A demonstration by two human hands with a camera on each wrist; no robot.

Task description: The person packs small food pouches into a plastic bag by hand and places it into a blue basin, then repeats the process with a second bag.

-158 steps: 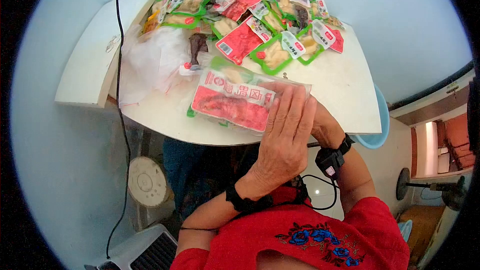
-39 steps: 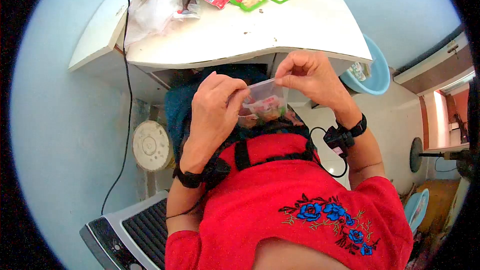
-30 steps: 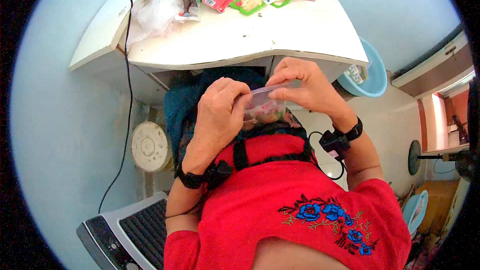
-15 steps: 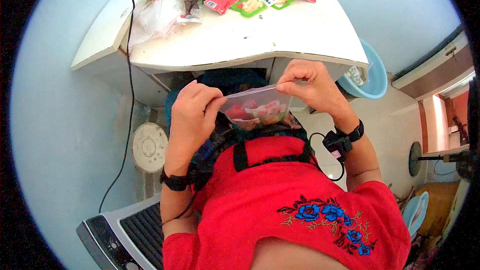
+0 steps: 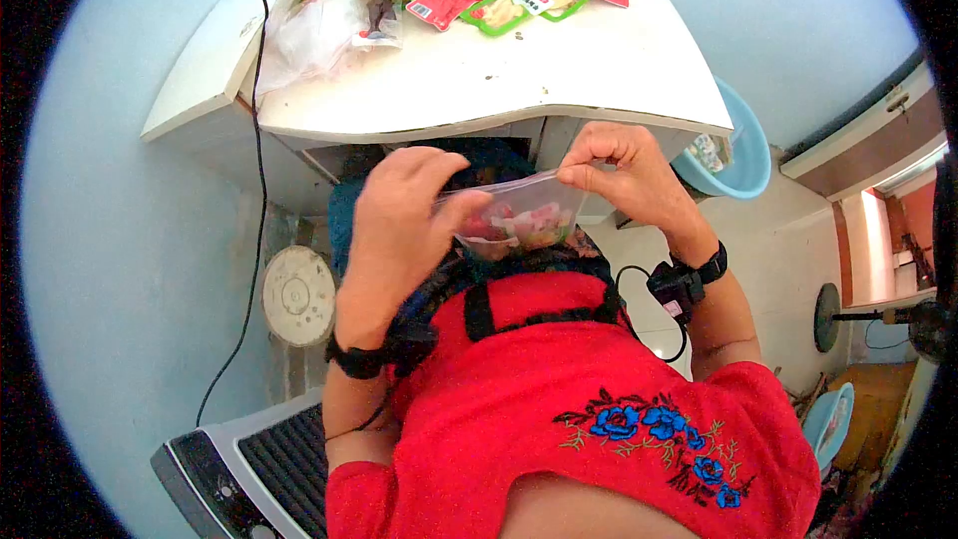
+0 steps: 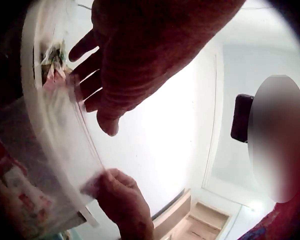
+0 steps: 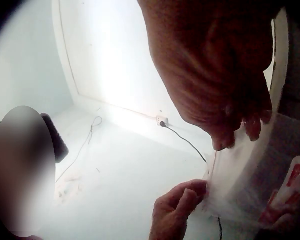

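A clear zip bag with red, white and green packets inside hangs over the lap. At its upper right corner my right hand pinches the top edge between thumb and fingers. Beside the upper left corner is my left hand, thumb and index finger spread apart, the thumb overlapping the bag. The left wrist view shows my left hand with extended fingers by the bag's top edge. In the right wrist view, the fingertips of my right hand meet the bag.
Beyond the lap, a white table carries a heap of food packets and a thin plastic bag. A blue basin is at right. A black cable hangs at left, near a round lid.
From the tabletop, the bag came down over the lap. Over the last half second my left thumb and index finger parted at its corner; my right hand stayed at the other corner.
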